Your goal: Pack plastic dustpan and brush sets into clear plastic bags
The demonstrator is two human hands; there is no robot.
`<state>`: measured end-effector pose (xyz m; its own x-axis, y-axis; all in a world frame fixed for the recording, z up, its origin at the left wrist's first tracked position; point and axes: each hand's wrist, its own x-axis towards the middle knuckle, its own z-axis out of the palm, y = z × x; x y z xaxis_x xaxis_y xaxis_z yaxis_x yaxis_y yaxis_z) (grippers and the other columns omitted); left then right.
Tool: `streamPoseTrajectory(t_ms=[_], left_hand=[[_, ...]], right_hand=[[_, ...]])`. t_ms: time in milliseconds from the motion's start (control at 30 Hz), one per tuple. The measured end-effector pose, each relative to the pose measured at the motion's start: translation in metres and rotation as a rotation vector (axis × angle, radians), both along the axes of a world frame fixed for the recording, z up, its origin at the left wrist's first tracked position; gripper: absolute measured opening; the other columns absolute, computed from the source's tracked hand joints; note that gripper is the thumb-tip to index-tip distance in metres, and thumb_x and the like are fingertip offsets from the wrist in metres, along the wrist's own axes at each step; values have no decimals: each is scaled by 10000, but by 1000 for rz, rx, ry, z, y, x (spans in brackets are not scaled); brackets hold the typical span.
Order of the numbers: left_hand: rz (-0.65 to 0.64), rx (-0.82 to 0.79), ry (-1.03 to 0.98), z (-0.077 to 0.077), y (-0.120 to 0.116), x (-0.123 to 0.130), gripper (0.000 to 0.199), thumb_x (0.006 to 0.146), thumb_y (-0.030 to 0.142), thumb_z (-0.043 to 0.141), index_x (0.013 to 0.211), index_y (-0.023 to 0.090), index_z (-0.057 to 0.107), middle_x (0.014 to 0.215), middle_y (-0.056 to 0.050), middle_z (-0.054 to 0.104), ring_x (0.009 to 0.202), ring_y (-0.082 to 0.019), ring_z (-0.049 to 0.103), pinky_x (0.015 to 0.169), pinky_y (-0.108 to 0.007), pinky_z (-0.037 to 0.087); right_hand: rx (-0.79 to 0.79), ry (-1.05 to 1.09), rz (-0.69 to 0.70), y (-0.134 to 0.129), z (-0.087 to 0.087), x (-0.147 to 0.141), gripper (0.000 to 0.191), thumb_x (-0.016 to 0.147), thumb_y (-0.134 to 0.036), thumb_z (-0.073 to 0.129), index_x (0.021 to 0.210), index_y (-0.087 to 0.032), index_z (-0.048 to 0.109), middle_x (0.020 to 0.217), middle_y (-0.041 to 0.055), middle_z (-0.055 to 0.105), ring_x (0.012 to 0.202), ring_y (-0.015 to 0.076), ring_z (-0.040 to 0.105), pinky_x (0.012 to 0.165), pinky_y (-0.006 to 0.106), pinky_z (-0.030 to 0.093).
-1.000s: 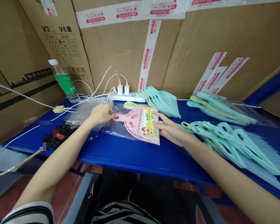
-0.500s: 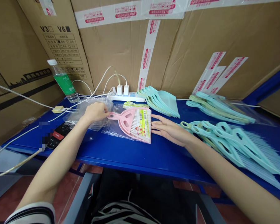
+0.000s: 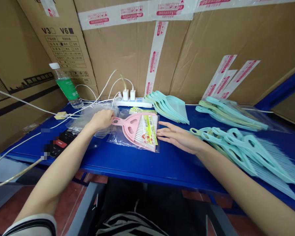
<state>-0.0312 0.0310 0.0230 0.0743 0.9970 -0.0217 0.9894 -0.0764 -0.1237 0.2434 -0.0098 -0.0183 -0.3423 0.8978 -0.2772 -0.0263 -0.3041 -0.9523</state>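
Note:
A pink dustpan [image 3: 128,128] with a white-bristled brush [image 3: 139,132] nested on it lies flat in the middle of the table. A yellow-green printed label card [image 3: 150,130] sits slanted over the bristles. Clear plastic bag film [image 3: 116,139] shows under and around the set. My left hand [image 3: 102,119] is closed at the end of the dustpan's handle; the fingertips are partly hidden. At the wide edge of the set, my right hand [image 3: 177,137] has its fingers stretched out and apart, the tips touching or very close to the bag's edge.
Turquoise dustpans [image 3: 170,106] are stacked behind, with more in another pile [image 3: 231,111] at the back right. Several turquoise brushes [image 3: 238,147] lie beside my right forearm. A power strip [image 3: 135,103], clear bags [image 3: 85,116], a bottle [image 3: 68,87] and cables occupy the back left.
The pink dustpan and brush have shifted slightly left, and bag film now shows past their right edge. The label card has tilted. My right hand has moved slightly left.

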Motion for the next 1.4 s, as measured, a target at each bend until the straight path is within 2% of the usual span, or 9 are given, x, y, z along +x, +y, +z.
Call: streamPoseTrajectory(t_ms=[167, 300, 467, 633, 700, 800, 1000, 1200, 1400], left_hand=[[21, -8, 10, 2, 1, -3, 327, 892, 219, 402, 1083, 212, 667, 1064, -109, 723, 999, -276, 675, 781, -346, 504], [21, -19, 31, 2, 2, -5, 343, 877, 196, 410, 1097, 241, 669, 1082, -90, 723, 1003, -269, 671, 780, -338, 498], [-14, -24, 28, 3, 1, -5, 330, 869, 222, 426, 1092, 225, 670, 1051, -90, 729, 994, -260, 671, 784, -324, 495], [-43, -16, 15, 2, -1, -3, 317, 873, 252, 423, 1060, 245, 680, 1010, -71, 737, 972, -255, 673, 762, -320, 498], [-32, -16, 18, 2, -1, -2, 315, 876, 258, 426, 1063, 248, 679, 1025, -68, 736, 977, -256, 671, 765, -324, 500], [-18, -25, 23, 3, -3, 0, 314, 884, 263, 424, 1067, 249, 678, 1057, -73, 729, 1005, -268, 666, 782, -336, 500], [-22, -42, 31, 4, -5, 1, 323, 893, 220, 406, 1080, 234, 668, 1076, -91, 722, 1020, -271, 663, 793, -349, 496], [-28, -38, 46, 4, -5, 1, 328, 890, 207, 402, 1094, 238, 657, 1065, -82, 725, 1005, -258, 667, 786, -343, 498], [-34, -34, 51, 4, -5, 1, 327, 875, 212, 410, 1084, 247, 659, 1061, -78, 730, 1014, -264, 669, 781, -338, 495]], right_hand=[[19, -35, -2, -1, -2, 2, 672, 832, -136, 624, 1439, -236, 356, 1043, 58, 705, 1191, 197, 618, 1143, 409, 382], [107, -116, 48, 0, -5, 5, 579, 840, -173, 611, 1389, -235, 438, 1103, 63, 684, 1184, 191, 615, 1138, 416, 388], [398, -339, 199, 5, -9, 11, 409, 847, -233, 579, 1251, -172, 586, 1150, 100, 684, 1107, 213, 643, 1079, 460, 454], [734, -553, 174, 7, -13, 12, 363, 844, -216, 509, 1166, -218, 676, 1094, 93, 710, 930, 215, 684, 854, 431, 589], [877, -656, 157, 7, -15, 12, 356, 838, -238, 536, 1154, -251, 698, 1147, 86, 703, 982, 245, 668, 846, 462, 581], [1036, -771, 173, 6, -17, 11, 350, 848, -293, 574, 1173, -282, 703, 1253, 72, 680, 1143, 307, 591, 961, 584, 493], [1114, -827, 247, 4, -19, 4, 322, 894, -309, 531, 1142, -236, 723, 1258, 76, 688, 1165, 320, 551, 1004, 598, 448], [1142, -833, 177, 0, -21, -5, 262, 890, -336, 550, 1080, -251, 709, 1143, 76, 727, 1129, 317, 568, 976, 586, 472], [1172, -871, 141, 0, -24, -8, 302, 919, -370, 501, 1124, -238, 679, 1189, 108, 687, 1155, 321, 558, 978, 593, 472]])
